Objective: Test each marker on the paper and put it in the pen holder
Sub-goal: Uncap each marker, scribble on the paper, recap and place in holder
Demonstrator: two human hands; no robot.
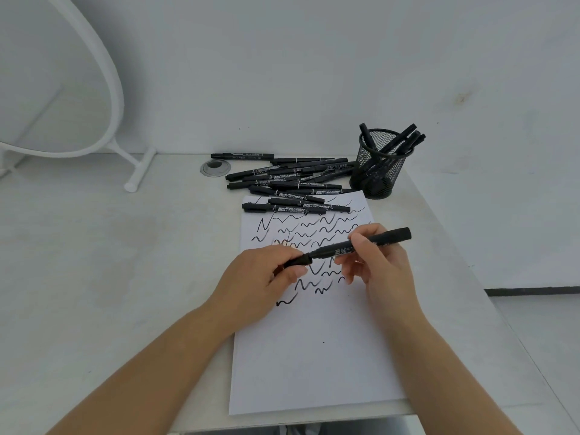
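Observation:
I hold one black marker (332, 250) level above the white paper (314, 356). My right hand (373, 262) grips its barrel near the middle. My left hand (266, 274) pinches the cap at its left end. The upper half of the paper carries many black squiggles. A pile of several black markers (288, 180) lies at the paper's far edge, two of them on the sheet. The black mesh pen holder (379, 164) stands at the back right with several markers in it.
The white table (110, 277) ends close to the paper's right side and front edge. A round white-framed mirror on a stand (62, 89) stands at the back left. A small round metal fitting (215, 167) sits left of the marker pile.

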